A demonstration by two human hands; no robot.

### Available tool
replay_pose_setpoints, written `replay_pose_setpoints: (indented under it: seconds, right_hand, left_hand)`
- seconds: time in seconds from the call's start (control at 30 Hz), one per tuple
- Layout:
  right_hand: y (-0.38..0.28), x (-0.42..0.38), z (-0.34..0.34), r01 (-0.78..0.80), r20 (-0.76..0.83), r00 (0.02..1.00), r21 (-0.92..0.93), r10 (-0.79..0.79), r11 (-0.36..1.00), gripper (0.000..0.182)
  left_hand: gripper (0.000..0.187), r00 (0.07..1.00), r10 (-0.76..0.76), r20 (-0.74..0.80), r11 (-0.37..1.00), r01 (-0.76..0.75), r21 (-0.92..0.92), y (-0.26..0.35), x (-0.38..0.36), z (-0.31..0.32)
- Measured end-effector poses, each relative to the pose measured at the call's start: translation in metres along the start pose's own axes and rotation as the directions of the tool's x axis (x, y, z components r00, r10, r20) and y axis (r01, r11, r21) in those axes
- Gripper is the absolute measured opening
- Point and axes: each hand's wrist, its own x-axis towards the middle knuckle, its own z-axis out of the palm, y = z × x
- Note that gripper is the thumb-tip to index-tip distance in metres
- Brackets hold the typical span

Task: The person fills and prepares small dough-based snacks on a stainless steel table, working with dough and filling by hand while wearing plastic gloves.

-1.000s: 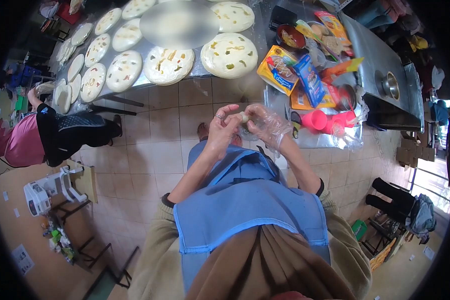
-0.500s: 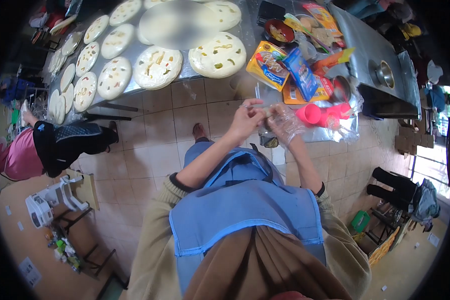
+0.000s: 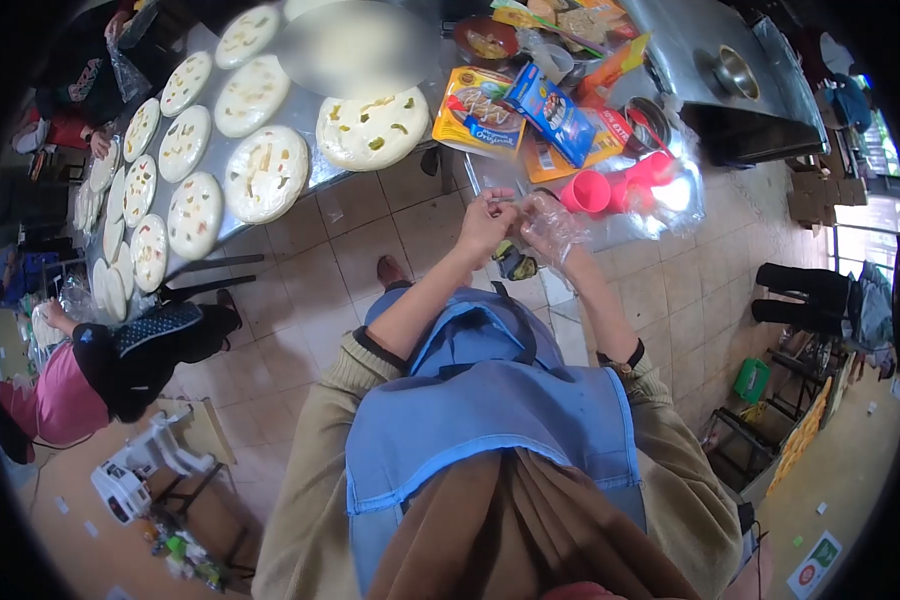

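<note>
My left hand [image 3: 487,224], bare, is closed in a pinch in front of my apron, over the near edge of the metal table. Right beside it is my right hand [image 3: 553,229], in a clear plastic glove, its fingers curled together. The fingertips of both hands meet or nearly meet; what they pinch is too small to make out. Just beyond the right hand lie pink plastic cups [image 3: 585,192]. Behind the hands are a yellow food pouch [image 3: 478,112] and a blue food pouch [image 3: 553,112].
Round pale dough discs [image 3: 266,174] topped with coloured bits cover the table at left. A dark red bowl [image 3: 485,42] sits behind the pouches. A metal bowl [image 3: 736,72] rests on the right counter. A co-worker in pink [image 3: 65,385] is at left; another person's hand [image 3: 100,145] is near the discs.
The view has turned, so the table's things sit further left. My two hands stay close together at the table edge, fingers still pinched. Another person's hand now shows at the far left discs.
</note>
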Motion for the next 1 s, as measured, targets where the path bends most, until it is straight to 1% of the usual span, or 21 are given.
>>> replay_pose_setpoints:
  seconds: [0.03, 0.13, 0.23, 0.33, 0.43, 0.53, 0.63, 0.73, 0.83, 0.93, 1.0]
  right_hand:
    - [0.0, 0.001, 0.0, -0.021, 0.013, 1.0, -0.019, 0.022, 1.0, 0.024]
    - [-0.002, 0.002, -0.001, 0.012, -0.004, 1.0, -0.042, -0.012, 0.999, 0.023]
    - [-0.007, 0.006, -0.003, -0.034, 0.017, 0.999, -0.118, 0.036, 0.992, 0.022]
    - [-0.006, 0.009, -0.005, 0.021, 0.016, 1.0, -0.139, -0.019, 0.99, 0.02]
    - [0.0, 0.007, -0.002, -0.029, 0.035, 0.999, -0.12, 0.033, 0.992, 0.018]
    - [-0.011, 0.004, -0.011, -0.057, 0.005, 0.998, -0.016, 0.057, 0.998, 0.016]
    - [-0.002, 0.005, -0.002, 0.021, -0.033, 0.999, -0.078, -0.023, 0.997, 0.016]
    - [0.005, 0.008, 0.004, 0.042, -0.025, 0.999, -0.101, -0.045, 0.994, 0.016]
    - [0.004, 0.006, 0.007, 0.042, -0.061, 0.997, -0.15, -0.051, 0.988, 0.016]
    - [0.005, 0.007, 0.008, 0.01, -0.079, 0.997, -0.203, -0.027, 0.979, 0.016]
    - [0.005, 0.008, 0.005, 0.018, -0.043, 0.999, -0.186, -0.027, 0.982, 0.016]
  left_hand:
    - [0.039, 1.0, 0.014, 0.002, 1.0, -0.014, 0.004, 0.001, 0.001, 0.0]
    - [0.039, 1.0, -0.007, 0.02, 1.0, 0.008, -0.023, 0.004, 0.001, 0.001]
    - [0.034, 0.998, -0.064, 0.01, 0.996, 0.065, -0.053, 0.011, -0.002, 0.001]
    - [0.033, 0.997, -0.069, -0.044, 0.996, 0.066, -0.066, 0.009, 0.002, 0.003]
    - [0.03, 0.995, -0.024, -0.095, 1.0, 0.022, -0.018, 0.004, 0.012, -0.003]
    - [0.03, 0.997, -0.047, -0.056, 0.999, 0.048, 0.021, 0.006, 0.009, -0.004]
    - [0.03, 0.998, -0.031, -0.053, 0.998, 0.028, -0.053, 0.003, 0.011, -0.005]
    - [0.03, 0.996, 0.053, -0.071, 0.995, -0.047, 0.086, 0.002, 0.011, -0.005]
    - [0.031, 0.99, 0.124, -0.067, 0.975, -0.109, 0.191, 0.001, 0.013, -0.007]
    - [0.033, 0.984, 0.165, -0.068, 0.966, -0.148, 0.213, -0.004, 0.015, -0.008]
    - [0.033, 0.983, 0.166, -0.074, 0.967, -0.147, 0.208, -0.006, 0.015, -0.008]
